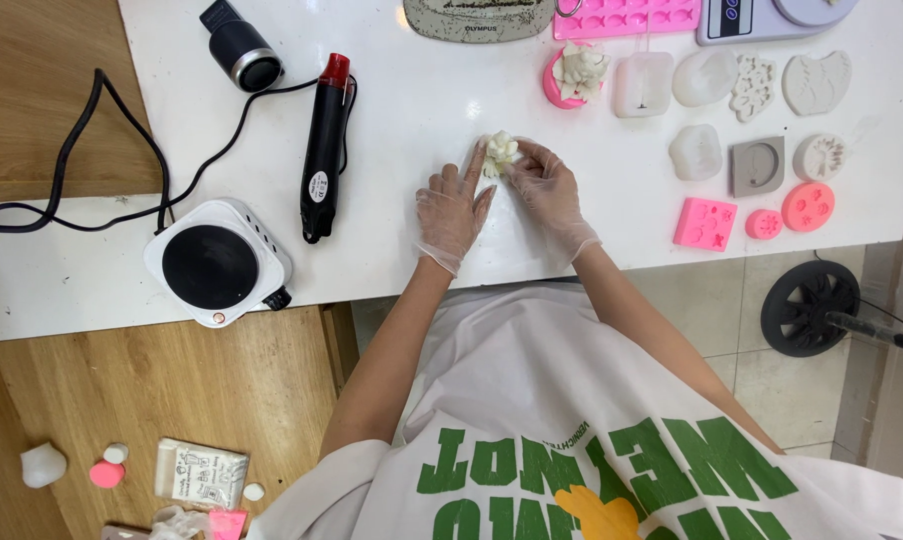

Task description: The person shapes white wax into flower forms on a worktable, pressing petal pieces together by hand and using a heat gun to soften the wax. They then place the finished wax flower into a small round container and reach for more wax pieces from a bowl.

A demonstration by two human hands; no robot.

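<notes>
Upper left of the frame: a black cylindrical device (242, 47) lies on the white table (412, 120). Beside it, a black heat gun with red tip (324, 148), cord trailing left. Left centre: a small white hotplate with black round top (217, 262). Upper right: assorted silicone moulds, pink (705, 223), grey (757, 165) and white (817, 83), plus a digital scale (762, 18). Right edge: a black wheel (809, 308) on tiled floor. Lower left: a printed packet (201, 474) on wood.

Small cream flower-shaped wax piece (501, 152), petals layered, resting on white table, pinched between gloved fingertips.
</notes>
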